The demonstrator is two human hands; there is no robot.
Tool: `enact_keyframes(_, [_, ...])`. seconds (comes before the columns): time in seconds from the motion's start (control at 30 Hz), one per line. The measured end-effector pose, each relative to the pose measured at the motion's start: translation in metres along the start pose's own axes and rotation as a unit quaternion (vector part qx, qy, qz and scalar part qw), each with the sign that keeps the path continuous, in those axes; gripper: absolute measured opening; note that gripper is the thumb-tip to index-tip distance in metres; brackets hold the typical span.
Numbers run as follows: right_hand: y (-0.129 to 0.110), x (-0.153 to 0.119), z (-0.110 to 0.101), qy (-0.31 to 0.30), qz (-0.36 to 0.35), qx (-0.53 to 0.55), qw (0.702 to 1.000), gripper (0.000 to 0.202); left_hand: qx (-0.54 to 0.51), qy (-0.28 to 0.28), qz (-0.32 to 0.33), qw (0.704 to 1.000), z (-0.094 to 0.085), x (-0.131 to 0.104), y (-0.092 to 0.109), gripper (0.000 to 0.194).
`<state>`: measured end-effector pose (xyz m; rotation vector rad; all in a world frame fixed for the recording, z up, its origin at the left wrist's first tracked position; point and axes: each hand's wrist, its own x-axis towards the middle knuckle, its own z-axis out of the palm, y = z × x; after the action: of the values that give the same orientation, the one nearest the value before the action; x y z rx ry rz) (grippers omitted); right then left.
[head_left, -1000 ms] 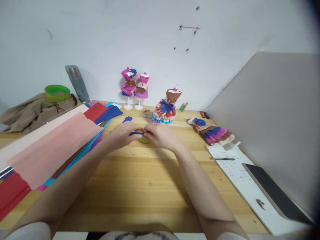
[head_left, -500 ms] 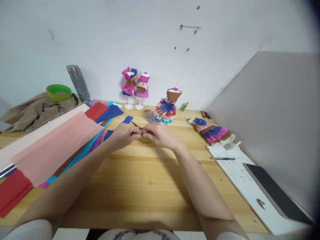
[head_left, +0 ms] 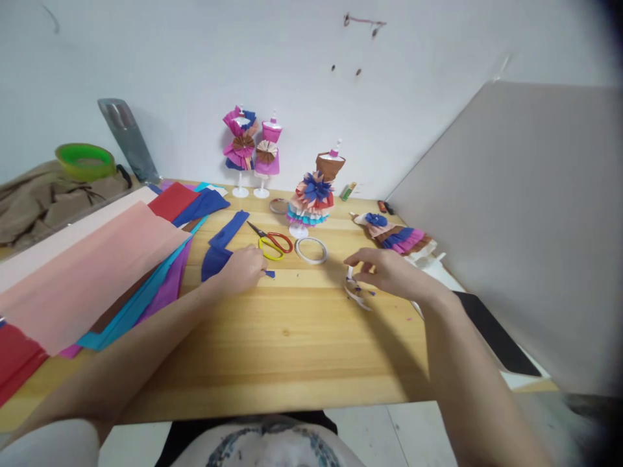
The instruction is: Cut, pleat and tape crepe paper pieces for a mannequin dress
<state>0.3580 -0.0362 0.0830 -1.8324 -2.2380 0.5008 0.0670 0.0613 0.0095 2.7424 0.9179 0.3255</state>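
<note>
My left hand is closed near the middle of the table. A small end of blue crepe paper pokes out from under its fingers; the rest is hidden. Farther right, my right hand hovers over the table with thumb and forefinger apart. Just beneath its fingertips lie curled white paper strips with small blue scraps; one strip end reaches up to the forefinger. Scissors with red and yellow handles lie beyond my left hand. Beside them is a roll of white tape.
Blue paper pieces lie left of the scissors. Stacked coloured paper sheets cover the table's left side. Small dress forms in paper clothes stand at the back, one with a blue flower. A paper dress and dark tablet are at right.
My hands were together over the scissors; now they are apart. The right hand has moved right to the white strips. The scissors and tape roll are now uncovered. The view has tilted down.
</note>
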Motion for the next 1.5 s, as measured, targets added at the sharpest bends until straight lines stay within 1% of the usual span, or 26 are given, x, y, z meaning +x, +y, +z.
enact_keyframes(0.03, [0.012, -0.01, 0.007, 0.001, 0.029, -0.002, 1.0, 0.026, 0.028, -0.014, -0.003, 1.0, 0.005, 0.0, 0.003, 0.017])
enact_keyframes(0.1, [0.035, -0.03, 0.023, -0.004, 0.064, -0.009, 0.998, 0.044, 0.066, -0.039, -0.021, 0.997, 0.009, 0.0, 0.008, 0.017])
enact_keyframes(0.17, [0.054, -0.048, 0.039, -0.009, 0.082, 0.005, 0.997, 0.061, 0.068, -0.049, -0.039, 0.996, 0.009, -0.002, 0.011, 0.018])
enact_keyframes(0.2, [0.062, -0.056, 0.046, -0.003, 0.109, 0.004, 0.994, 0.071, 0.07, -0.052, -0.049, 0.995, 0.008, -0.002, 0.011, 0.019])
enact_keyframes(0.27, [0.07, -0.066, 0.06, 0.02, 0.197, -0.008, 0.98, 0.087, 0.076, -0.054, -0.061, 0.994, 0.006, -0.004, 0.012, 0.021])
enact_keyframes(0.33, [0.071, -0.068, 0.07, 0.022, 0.234, -0.018, 0.972, 0.095, 0.086, -0.057, -0.067, 0.992, 0.005, -0.004, 0.012, 0.022])
enact_keyframes(0.37, [0.07, -0.066, 0.073, 0.025, 0.24, -0.026, 0.97, 0.095, 0.091, -0.058, -0.069, 0.992, 0.005, -0.005, 0.012, 0.021])
enact_keyframes(0.4, [0.067, -0.063, 0.075, 0.028, 0.241, -0.033, 0.97, 0.094, 0.093, -0.059, -0.068, 0.992, 0.005, -0.005, 0.011, 0.021])
enact_keyframes(0.47, [0.06, -0.052, 0.074, 0.028, 0.219, -0.041, 0.974, 0.088, 0.093, -0.055, -0.068, 0.992, 0.006, -0.005, 0.01, 0.021])
enact_keyframes(0.57, [0.054, -0.036, 0.07, 0.02, 0.162, -0.033, 0.986, 0.071, 0.075, -0.054, -0.069, 0.993, 0.006, -0.005, 0.006, 0.023])
enact_keyframes(0.63, [0.054, -0.03, 0.068, 0.018, 0.133, -0.029, 0.991, 0.06, 0.053, -0.06, -0.069, 0.994, 0.005, -0.006, 0.002, 0.028])
enact_keyframes(0.8, [0.066, -0.028, 0.072, 0.037, 0.093, -0.022, 0.995, 0.039, 0.0, -0.083, -0.069, 0.994, -0.002, -0.006, -0.003, 0.042])
enact_keyframes(0.87, [0.071, -0.028, 0.076, 0.052, 0.076, -0.02, 0.996, 0.026, -0.016, -0.091, -0.088, 0.992, -0.004, -0.004, -0.002, 0.042])
enact_keyframes(0.93, [0.077, -0.026, 0.079, 0.077, 0.058, -0.008, 0.995, 0.016, -0.036, -0.08, -0.111, 0.99, -0.004, -0.003, -0.001, 0.038])
enact_keyframes(1.03, [0.086, -0.026, 0.084, 0.124, 0.065, 0.03, 0.99, 0.013, -0.053, -0.056, -0.115, 0.99, -0.004, -0.002, 0.001, 0.028])
enact_keyframes(1.1, [0.092, -0.028, 0.087, 0.143, 0.093, 0.056, 0.984, 0.018, -0.062, -0.054, -0.114, 0.99, -0.005, -0.003, 0.002, 0.026])
enact_keyframes(1.2, [0.096, -0.036, 0.087, 0.171, 0.145, 0.148, 0.963, 0.031, -0.101, -0.044, -0.112, 0.988, -0.01, -0.005, 0.003, 0.032])
enact_keyframes(1.27, [0.095, -0.043, 0.084, 0.207, 0.161, 0.237, 0.936, 0.037, -0.124, -0.028, -0.103, 0.987, -0.013, -0.006, 0.004, 0.036])
enact_keyframes(1.33, [0.092, -0.05, 0.077, 0.244, 0.163, 0.305, 0.906, 0.04, -0.134, -0.001, -0.092, 0.987, -0.016, -0.007, 0.004, 0.035])
enact_keyframes(1.43, [0.089, -0.068, 0.065, 0.298, 0.189, 0.384, 0.853, 0.043, -0.134, 0.056, -0.081, 0.986, -0.019, -0.005, 0.005, 0.018])
enact_keyframes(1.5, [0.09, -0.091, 0.058, 0.352, 0.202, 0.433, 0.805, 0.043, -0.128, 0.1, -0.076, 0.984, -0.019, -0.003, 0.006, 0.005])
